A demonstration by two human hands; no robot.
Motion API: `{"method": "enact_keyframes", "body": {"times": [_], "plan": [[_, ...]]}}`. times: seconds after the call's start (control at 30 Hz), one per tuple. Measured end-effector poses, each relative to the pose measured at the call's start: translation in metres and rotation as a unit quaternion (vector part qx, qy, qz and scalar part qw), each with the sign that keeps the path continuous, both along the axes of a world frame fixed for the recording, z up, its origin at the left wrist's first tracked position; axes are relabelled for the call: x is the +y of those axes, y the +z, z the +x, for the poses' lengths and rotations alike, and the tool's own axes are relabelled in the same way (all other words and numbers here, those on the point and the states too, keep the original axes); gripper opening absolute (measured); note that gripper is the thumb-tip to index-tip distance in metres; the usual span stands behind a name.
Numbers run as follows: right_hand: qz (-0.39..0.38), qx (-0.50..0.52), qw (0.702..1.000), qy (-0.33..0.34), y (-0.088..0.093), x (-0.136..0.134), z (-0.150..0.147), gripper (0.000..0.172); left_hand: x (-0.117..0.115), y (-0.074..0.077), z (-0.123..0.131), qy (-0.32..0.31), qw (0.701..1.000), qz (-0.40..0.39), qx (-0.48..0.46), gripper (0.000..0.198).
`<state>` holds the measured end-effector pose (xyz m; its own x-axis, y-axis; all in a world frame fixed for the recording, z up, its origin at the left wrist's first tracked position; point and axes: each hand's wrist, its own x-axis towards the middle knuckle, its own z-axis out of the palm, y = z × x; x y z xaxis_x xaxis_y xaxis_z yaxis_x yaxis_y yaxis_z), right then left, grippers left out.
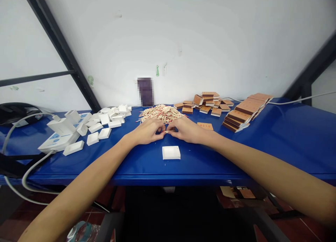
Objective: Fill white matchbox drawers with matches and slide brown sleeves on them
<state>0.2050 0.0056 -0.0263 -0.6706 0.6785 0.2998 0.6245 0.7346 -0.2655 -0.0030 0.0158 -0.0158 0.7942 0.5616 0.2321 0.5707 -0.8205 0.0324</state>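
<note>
My left hand and my right hand meet at the middle of the blue table, fingertips pinched close together. Between them are a few matchsticks, held at both ends; a red tip shows by the left fingers, and the exact number cannot be made out. Just behind the hands lies a heap of loose matches with red heads. Nearer the front edge, a white matchbox tray rests alone on the tabletop. A flat orange matchbox sleeve lies behind my right wrist, partly covered.
White trays are scattered at the left, beside a white power adapter with cables. Brown matchboxes pile up at the back right, and stacked matchbox sleeves lean farther right. A dark pixelated object stands against the wall.
</note>
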Motion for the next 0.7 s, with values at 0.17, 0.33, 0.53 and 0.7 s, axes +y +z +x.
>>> {"method": "enact_keyframes", "body": {"times": [0.17,0.33,0.53,0.7], "plan": [[-0.005,0.021,1.0,-0.011,0.0004,-0.0011,-0.0027,0.012,-0.0032,0.0022,0.0021,0.008,0.995,0.065,0.074,0.018],[-0.002,0.028,0.999,-0.02,-0.0015,0.0017,-0.003,0.013,-0.0043,0.0017,0.0051,0.016,0.992,0.066,0.103,0.018],[-0.019,0.041,0.999,-0.007,-0.0027,0.0045,0.0009,0.014,-0.0013,-0.0013,0.0031,0.016,0.994,0.045,0.101,0.02],[-0.031,0.053,0.998,-0.006,-0.0016,0.0048,-0.0007,0.01,0.0005,-0.0031,0.0025,0.009,0.996,0.028,0.082,0.021]]}}
